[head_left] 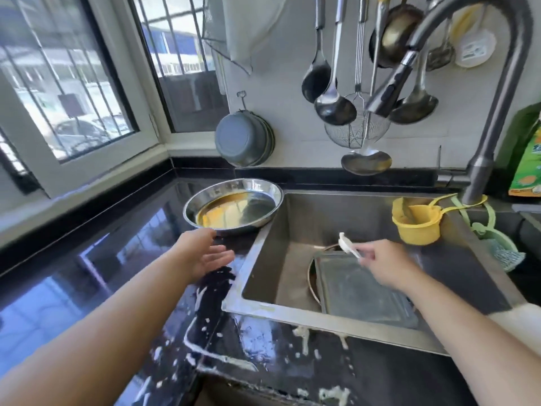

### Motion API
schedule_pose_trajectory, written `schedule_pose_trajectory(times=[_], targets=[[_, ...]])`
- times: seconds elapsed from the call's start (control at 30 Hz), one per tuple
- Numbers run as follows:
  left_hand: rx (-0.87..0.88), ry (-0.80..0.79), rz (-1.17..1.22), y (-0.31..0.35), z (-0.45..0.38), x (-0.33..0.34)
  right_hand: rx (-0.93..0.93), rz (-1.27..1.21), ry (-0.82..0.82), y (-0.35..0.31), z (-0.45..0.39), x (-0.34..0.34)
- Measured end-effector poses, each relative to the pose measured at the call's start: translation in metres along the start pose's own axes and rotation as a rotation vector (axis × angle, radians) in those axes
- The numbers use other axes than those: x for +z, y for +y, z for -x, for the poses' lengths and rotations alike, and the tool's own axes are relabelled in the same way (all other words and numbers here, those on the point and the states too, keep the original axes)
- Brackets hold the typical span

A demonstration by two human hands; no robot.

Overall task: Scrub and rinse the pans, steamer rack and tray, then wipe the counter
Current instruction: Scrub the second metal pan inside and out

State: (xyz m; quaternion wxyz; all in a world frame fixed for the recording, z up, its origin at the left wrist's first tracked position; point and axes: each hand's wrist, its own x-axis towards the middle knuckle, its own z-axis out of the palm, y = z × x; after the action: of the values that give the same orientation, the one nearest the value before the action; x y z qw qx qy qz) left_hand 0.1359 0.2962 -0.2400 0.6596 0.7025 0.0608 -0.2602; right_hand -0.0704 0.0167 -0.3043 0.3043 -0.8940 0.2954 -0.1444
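A round steel pan (234,203) with yellow-brown residue sits on the black counter (87,273) at the sink's left rim. My left hand (205,253) hovers open, fingers straight, just in front of the pan. In the steel sink (307,218) a dark rectangular tray (366,294) lies over a round pan (313,276), of which only an edge shows. Above the tray my right hand (386,265) pinches a small white spoon-like utensil (348,246). The steamer rack is not visible.
White splatter (205,347) marks the counter's front corner. A yellow cup (415,221) and a green cloth holder (497,247) hang at the sink's right. The faucet (439,54) arches overhead. Ladles and a strainer hang on the wall; grey bowls (243,139) hang behind the pan.
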Motion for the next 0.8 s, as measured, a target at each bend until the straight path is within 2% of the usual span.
schedule_pose_trajectory(times=[0.17,0.33,0.47,0.63,0.73,0.8], targets=[[0.045,0.123,0.029,0.024,-0.035,0.008,0.036,-0.059,-0.003,0.013,-0.011,0.007],[0.099,0.227,0.171,0.034,-0.072,0.026,0.024,-0.176,-0.013,0.017,-0.011,0.009],[0.217,0.302,0.119,0.051,-0.052,0.05,0.019,-0.22,0.027,0.015,-0.011,0.003],[0.307,0.258,-0.061,0.043,-0.003,0.059,0.064,-0.234,0.243,0.011,-0.005,-0.019],[0.53,0.224,-0.298,0.034,0.026,0.078,0.093,-0.252,0.387,0.005,0.002,-0.045],[0.706,0.196,-0.493,0.029,0.039,0.093,0.106,-0.169,0.401,0.002,0.004,-0.068]])
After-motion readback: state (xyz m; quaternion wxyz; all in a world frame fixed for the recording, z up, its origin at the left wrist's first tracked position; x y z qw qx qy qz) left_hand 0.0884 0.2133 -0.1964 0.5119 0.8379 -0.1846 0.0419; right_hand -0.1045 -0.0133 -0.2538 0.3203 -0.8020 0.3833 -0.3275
